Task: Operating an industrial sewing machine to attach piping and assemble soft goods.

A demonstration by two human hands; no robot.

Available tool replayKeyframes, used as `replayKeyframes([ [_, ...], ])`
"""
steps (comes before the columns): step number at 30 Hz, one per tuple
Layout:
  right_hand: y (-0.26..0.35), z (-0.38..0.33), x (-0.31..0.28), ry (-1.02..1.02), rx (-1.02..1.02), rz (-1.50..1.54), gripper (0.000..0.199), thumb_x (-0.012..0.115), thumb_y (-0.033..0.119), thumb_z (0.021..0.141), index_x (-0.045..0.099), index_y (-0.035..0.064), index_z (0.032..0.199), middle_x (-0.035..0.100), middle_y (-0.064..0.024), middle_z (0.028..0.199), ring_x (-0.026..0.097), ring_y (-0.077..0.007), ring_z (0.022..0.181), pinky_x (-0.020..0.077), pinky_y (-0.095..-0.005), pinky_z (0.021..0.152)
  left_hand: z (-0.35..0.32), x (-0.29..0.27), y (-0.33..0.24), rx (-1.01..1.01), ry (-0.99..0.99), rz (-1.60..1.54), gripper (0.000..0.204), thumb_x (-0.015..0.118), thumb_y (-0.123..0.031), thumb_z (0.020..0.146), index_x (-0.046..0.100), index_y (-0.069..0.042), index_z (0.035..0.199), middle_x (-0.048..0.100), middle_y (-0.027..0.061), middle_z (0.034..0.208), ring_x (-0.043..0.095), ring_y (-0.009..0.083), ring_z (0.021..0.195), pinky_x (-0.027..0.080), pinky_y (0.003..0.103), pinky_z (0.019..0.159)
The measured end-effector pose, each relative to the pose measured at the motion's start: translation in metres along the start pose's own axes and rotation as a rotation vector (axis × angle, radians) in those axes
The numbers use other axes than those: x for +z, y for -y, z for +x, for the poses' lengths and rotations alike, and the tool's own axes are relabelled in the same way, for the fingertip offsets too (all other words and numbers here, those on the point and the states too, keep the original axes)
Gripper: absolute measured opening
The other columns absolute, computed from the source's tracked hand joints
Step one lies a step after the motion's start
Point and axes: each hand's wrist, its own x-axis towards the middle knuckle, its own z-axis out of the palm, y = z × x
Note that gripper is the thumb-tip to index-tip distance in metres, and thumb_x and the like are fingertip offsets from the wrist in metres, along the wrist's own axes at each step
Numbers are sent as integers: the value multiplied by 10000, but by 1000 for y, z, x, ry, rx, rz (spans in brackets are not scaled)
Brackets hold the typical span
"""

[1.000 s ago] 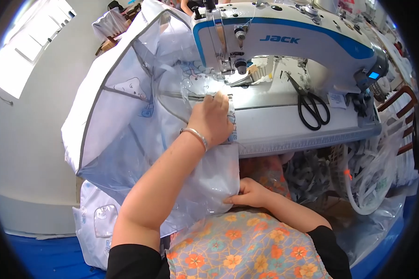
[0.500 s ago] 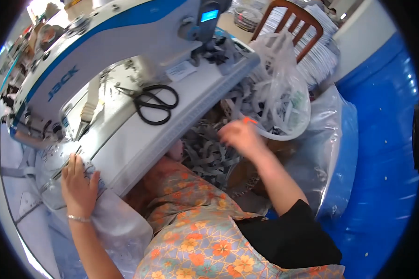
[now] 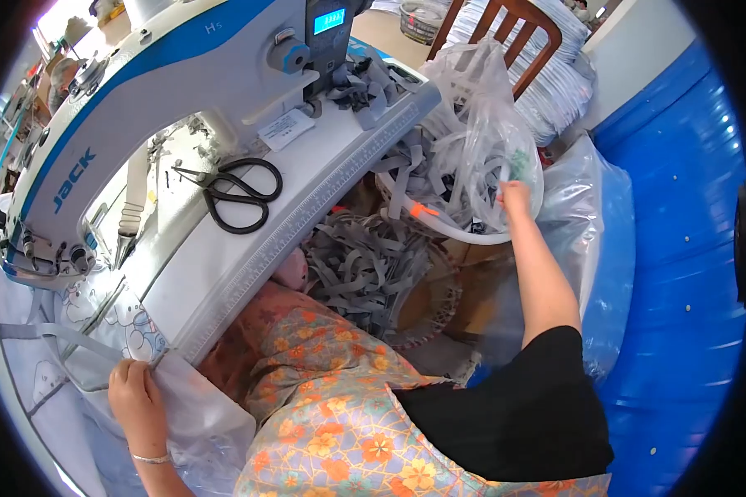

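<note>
My left hand (image 3: 138,402) is at the front corner of the sewing machine's bed, its fingers bent together on the edge of a white printed fabric (image 3: 211,402). A grey strap (image 3: 79,338) runs to its fingertips. My right hand (image 3: 514,197) reaches out over a white basin (image 3: 481,238), closed; I cannot make out what is in it. Inside the basin lie a clear plastic bag (image 3: 485,108) and grey webbing pieces (image 3: 423,170). Black-handled scissors (image 3: 244,195) rest on the white bed of the sewing machine (image 3: 157,91), left of my right hand.
A heap of grey webbing strips (image 3: 365,261) fills a round container below the table edge. Grey scraps (image 3: 369,87) lie by the machine's column. A brown chair (image 3: 518,33) stands behind the basin. Blue sheeting (image 3: 671,273) and a large clear plastic bag (image 3: 584,207) line the right side.
My right hand has moved right and away from me, from the basin's near rim to over its right part. My left hand has slid down toward me off the machine bed, its fingers now bent.
</note>
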Motion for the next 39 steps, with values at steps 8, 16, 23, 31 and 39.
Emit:
replayKeyframes([
  [8, 57, -30, -53, 200, -277, -368, 302, 521, 244, 986, 662, -5, 891, 693, -99, 764, 700, -197, 607, 528, -300, 503, 9, -26, -35, 45, 0, -145, 98, 603, 39, 856, 623, 32, 952, 640, 162, 933, 626, 338, 821, 501, 393, 764],
  [16, 131, -62, -74, 237, -305, 322, 175, 645, 151, 927, 703, -3, 987, 716, -69, 942, 716, -164, 709, 489, -236, 565, -4, -32, -61, 149, -60, -152, 136, 633, 40, 836, 637, 30, 972, 659, 168, 978, 646, 337, 855, 515, 395, 772],
  [23, 199, -125, -103, 469, -456, 495, 178, 633, 170, 950, 704, 28, 1031, 711, -65, 973, 666, -125, 714, 500, -231, 644, 5, -37, -90, 221, -24, -236, 144, 644, 42, 813, 645, 29, 957, 666, 173, 975, 649, 360, 858, 517, 401, 768],
  [31, 288, -230, -89, 758, -884, 176, 78, 641, 112, 934, 686, 55, 906, 625, 29, 787, 559, -48, 724, 439, -207, 643, 64, -40, -164, 567, -9, -609, 358, 674, 14, 812, 633, 0, 1168, 650, 200, 1161, 646, 387, 1017, 521, 390, 888],
  [39, 302, -321, -75, 1174, -919, 30, 120, 621, 64, 915, 696, 7, 990, 642, 9, 763, 560, -31, 677, 443, -212, 588, 117, -43, -238, 387, 446, -1286, 265, 676, -90, 955, 609, -1, 1195, 634, -9, 907, 596, 48, 838, 503, 230, 742],
])
